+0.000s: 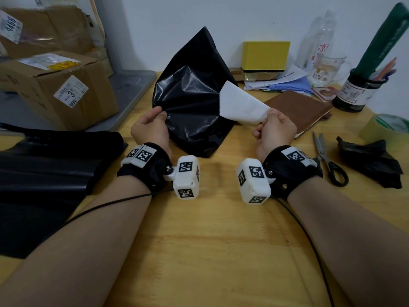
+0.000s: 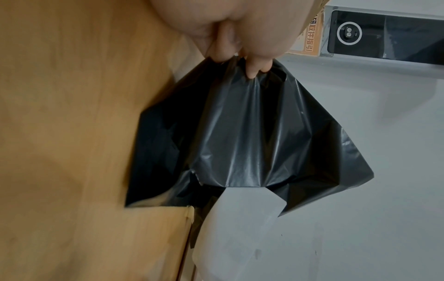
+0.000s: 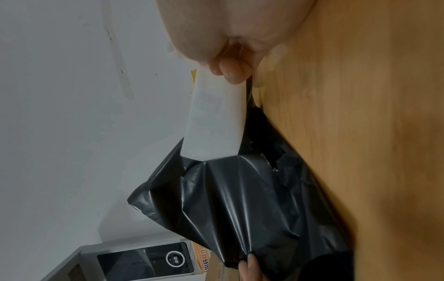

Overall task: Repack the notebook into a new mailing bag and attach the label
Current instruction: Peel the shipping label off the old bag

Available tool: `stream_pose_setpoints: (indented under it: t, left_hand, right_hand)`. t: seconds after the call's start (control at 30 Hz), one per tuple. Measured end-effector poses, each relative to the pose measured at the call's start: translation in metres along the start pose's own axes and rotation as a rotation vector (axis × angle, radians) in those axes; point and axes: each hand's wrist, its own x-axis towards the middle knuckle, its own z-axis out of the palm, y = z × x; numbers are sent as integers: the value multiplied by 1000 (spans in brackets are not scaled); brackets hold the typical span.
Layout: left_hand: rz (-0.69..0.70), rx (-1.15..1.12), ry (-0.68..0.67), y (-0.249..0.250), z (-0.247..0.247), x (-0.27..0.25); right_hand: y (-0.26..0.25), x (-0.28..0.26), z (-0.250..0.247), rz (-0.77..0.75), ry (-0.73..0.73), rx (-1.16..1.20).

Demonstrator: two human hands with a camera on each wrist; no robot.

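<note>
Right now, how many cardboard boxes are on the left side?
2. One cardboard box sits nearer, bearing a white sticker; a second box is behind it by the wall. More may be hidden beyond the frame.

Sticker (image 1: pixel 10 26) on back cardboard box reads "9466", sticker (image 1: pixel 71 91) on front cardboard box (image 1: pixel 55 89) reads "3510", red character "京" on clear bottle (image 1: pixel 318 44); label print in right hand too faint to read.

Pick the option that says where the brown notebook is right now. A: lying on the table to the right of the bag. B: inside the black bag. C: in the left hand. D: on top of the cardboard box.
A: the brown notebook lies flat on the table, right of the black bag, which the left hand pinches while the right hand pinches the white label.
</note>
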Motion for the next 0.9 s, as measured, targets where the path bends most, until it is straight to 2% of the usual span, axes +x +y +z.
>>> stream_pose_setpoints:
  t: [0.9]
  left_hand:
    - [-24,-52,60,-8,-2,12]
  right_hand:
    - [0,12,-3,-28,115,65]
